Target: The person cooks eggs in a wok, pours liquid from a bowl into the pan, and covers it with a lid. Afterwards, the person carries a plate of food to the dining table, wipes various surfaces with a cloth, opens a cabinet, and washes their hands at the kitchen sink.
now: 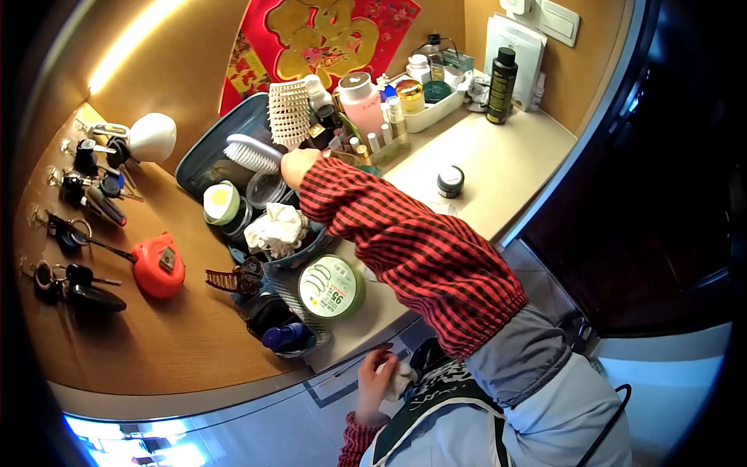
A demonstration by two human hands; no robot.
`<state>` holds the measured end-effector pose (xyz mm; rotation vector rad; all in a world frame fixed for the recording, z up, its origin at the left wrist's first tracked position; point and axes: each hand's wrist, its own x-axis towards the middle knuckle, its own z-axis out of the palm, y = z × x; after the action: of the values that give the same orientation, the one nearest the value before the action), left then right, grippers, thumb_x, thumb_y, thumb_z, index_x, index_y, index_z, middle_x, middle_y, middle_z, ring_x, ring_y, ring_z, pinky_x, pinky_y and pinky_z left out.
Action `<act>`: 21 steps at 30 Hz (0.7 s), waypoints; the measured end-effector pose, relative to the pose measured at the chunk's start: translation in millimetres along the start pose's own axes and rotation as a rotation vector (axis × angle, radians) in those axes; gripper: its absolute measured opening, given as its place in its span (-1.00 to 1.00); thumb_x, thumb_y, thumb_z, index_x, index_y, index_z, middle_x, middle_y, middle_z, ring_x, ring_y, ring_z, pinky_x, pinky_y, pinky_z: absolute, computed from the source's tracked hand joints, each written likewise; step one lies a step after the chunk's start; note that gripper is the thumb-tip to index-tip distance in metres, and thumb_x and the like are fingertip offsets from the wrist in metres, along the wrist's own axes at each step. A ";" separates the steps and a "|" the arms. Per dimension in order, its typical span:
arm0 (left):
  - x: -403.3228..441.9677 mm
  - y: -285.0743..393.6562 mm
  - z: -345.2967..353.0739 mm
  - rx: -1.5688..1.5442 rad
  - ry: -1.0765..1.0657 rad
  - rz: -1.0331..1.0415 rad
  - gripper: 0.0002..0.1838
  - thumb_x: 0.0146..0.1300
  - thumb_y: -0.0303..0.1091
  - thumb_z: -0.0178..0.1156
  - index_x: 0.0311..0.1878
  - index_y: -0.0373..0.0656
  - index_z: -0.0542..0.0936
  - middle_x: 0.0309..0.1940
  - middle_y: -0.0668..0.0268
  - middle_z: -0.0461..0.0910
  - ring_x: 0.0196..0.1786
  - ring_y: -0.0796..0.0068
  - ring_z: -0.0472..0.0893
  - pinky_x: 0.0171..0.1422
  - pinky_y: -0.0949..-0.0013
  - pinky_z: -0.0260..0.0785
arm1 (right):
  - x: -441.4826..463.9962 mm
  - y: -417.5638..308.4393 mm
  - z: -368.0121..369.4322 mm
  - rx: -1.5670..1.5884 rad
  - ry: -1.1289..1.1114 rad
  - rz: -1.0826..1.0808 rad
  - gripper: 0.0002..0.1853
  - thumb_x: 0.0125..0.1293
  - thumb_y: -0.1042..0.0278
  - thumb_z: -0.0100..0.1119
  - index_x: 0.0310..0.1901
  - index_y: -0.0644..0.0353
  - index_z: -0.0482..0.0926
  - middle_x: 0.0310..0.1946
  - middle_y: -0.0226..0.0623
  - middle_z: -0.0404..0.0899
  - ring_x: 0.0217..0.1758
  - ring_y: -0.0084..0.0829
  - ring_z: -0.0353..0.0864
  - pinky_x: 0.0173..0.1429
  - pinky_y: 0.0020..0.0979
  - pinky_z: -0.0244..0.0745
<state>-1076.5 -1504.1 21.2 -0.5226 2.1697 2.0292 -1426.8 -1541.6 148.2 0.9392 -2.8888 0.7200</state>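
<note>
My right hand (299,166), reaching across in a red-and-black checked sleeve (412,249), is closed at the handle end of a white hairbrush (252,154); its fingertips are hidden. The brush is over a blue bin (201,167) that holds a white scrunchie-like cloth bundle (277,231), a green-and-white cup-shaped item (221,202) and clear round containers. Low in front of my body, my left hand (375,380) is closed on a crumpled whitish cloth (401,380). A green-lidded aloe tub (331,286) stands on the counter near the bin.
Bottles and jars crowd the back, with a pink bottle (359,97) and a white tray (436,115). A black bottle (503,86) and a small dark jar (450,181) stand to the right. Keys and a red tape-measure-like case (159,265) hang on the left wall.
</note>
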 end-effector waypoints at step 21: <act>25.5 30.6 -3.8 0.052 -0.130 -0.011 -0.80 0.05 -0.35 0.08 -0.35 -0.32 0.51 -0.52 0.33 0.50 -0.45 0.62 0.44 -0.32 0.57 0.29 | -153.1 169.2 -86.9 -0.191 -0.287 0.174 -0.54 -0.17 0.22 0.13 -0.16 0.21 0.37 -0.27 -0.04 0.40 -0.17 -0.15 0.40 -0.07 -0.34 0.31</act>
<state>-1109.9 -1510.8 42.1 -0.3846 2.1320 1.9380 -1406.9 -1298.9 130.5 0.8377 -3.2473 0.3275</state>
